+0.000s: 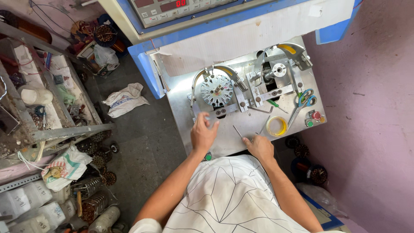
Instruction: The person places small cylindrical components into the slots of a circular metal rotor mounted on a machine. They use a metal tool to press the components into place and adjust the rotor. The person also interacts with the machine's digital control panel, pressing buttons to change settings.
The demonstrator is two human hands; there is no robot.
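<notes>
My left hand (202, 131) rests on the steel work plate (241, 129) just below a round laminated stator (216, 89) clamped in a curved metal fixture; its fingers are spread and hold nothing I can see. My right hand (258, 146) lies near the plate's front edge with its fingers curled on a thin metal rod (237, 131) that points up and left. A second fixture (280, 69) with a small round hub stands at the back right.
Blue-handled scissors (304, 101), a roll of yellow tape (277, 126), a hex key (261, 110) and coloured push buttons (314, 117) lie on the plate's right side. A control panel (172, 9) is behind. Cluttered shelves (43, 99) and sacks (125, 99) fill the left floor.
</notes>
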